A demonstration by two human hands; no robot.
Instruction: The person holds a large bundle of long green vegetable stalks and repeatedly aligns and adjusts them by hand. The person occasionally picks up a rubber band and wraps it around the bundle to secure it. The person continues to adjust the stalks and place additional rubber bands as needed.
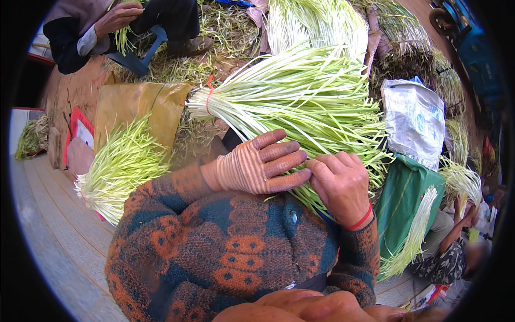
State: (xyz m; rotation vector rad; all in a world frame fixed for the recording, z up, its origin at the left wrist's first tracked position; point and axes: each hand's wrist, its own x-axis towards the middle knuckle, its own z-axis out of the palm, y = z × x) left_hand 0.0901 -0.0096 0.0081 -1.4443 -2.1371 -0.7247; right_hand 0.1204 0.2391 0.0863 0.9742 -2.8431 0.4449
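Note:
A large bundle of blanched garlic chives [297,90] lies before me, tied near its white end with a red band [209,95]. My left hand [263,164] wears a striped knit glove with brown-coated fingers. Its fingers are spread over the near side of the bundle, with nothing visible in them. Bare, with a red cord at the wrist, my right hand [340,185] has curled fingers. Its thumb and forefinger meet at the tip of the lowest gloved finger; whether they pinch the glove or a leaf is hidden.
Another chive bunch [124,169] lies left by a yellow plastic sheet [136,108]. More chives [318,24] are behind. A white sack [414,116] and green sack [406,205] flank the right. Co-workers' hands [116,18] hold chives upper left; another person [446,249] sits right.

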